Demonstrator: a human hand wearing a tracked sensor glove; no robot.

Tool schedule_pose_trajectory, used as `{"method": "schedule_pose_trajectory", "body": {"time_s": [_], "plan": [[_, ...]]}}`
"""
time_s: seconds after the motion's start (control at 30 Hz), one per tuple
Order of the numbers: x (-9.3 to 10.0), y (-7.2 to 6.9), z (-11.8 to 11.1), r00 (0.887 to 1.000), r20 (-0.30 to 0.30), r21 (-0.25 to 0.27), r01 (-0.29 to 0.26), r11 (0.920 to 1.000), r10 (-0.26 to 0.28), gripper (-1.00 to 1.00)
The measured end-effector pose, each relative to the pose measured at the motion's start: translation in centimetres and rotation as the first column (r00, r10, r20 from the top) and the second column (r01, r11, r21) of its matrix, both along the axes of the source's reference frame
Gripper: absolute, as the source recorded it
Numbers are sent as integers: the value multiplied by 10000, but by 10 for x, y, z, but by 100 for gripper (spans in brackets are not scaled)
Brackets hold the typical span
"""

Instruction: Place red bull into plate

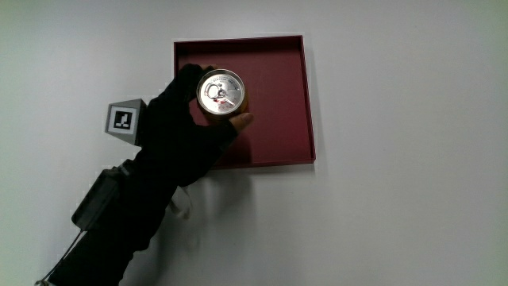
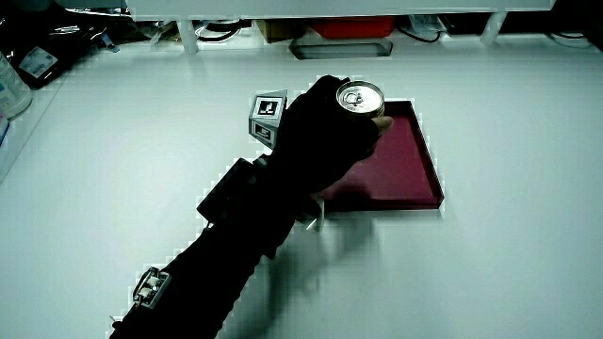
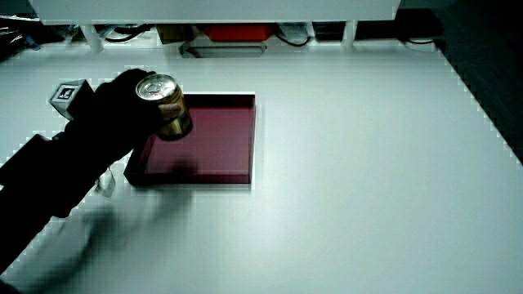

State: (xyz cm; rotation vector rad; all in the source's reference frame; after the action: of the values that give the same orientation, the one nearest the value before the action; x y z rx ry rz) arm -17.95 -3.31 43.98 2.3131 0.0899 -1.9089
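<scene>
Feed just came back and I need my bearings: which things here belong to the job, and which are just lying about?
Job:
- can, upright, held in the hand over the plate
- plate, dark red and square, nothing lying in it

Lying about:
- clutter under the shelf at the table's edge farthest from the person, seen in both side views
- table itself, otherwise bare around the plate
</scene>
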Motion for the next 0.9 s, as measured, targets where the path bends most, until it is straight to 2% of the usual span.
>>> {"method": "schedule_pose_trajectory", "body": {"time_s": [0.03, 0.1, 0.13, 0.23, 0.3, 0.37, 0.4, 0.43, 0.47, 0.57, 0.6, 0.73, 0.77, 0.8, 0.87, 0.9], "plan": [[2, 0, 3, 9998, -187, -82, -10, 10000, 9, 0], [5, -2, 11, 9999, 67, -24, -147, 9999, 147, 0], [8, -2, 14, 9998, -122, -247, -155, 9996, 152, 0], [12, -4, 24, 9994, 217, -335, -248, 9991, 255, 0], [15, -4, 30, 9993, 137, -587, -330, 9977, 339, 0], [16, -4, 36, 9981, 476, -840, -346, 9959, 387, 0], [18, -4, 35, 9988, 338, -1019, -329, 9943, 365, 0], [18, -4, 39, 9982, 431, -1000, -373, 9943, 418, 0], [18, -5, 41, 9969, 611, -1239, -410, 9914, 489, 0], [18, -6, 48, 9958, 757, -1452, -402, 9886, 516, 0], [19, -6, 48, 9966, 619, -1521, -444, 9874, 544, 0], [19, -6, 56, 9944, 860, -1678, -466, 9847, 617, 0], [20, -6, 57, 9949, 762, -1882, -507, 9808, 661, 0], [20, -6, 60, 9931, 871, -1895, -614, 9800, 790, 0], [21, -5, 61, 9955, 624, -1988, -573, 9784, 710, 0], [21, -5, 61, 9943, 753, -2060, -581, 9768, 751, 0]]}}
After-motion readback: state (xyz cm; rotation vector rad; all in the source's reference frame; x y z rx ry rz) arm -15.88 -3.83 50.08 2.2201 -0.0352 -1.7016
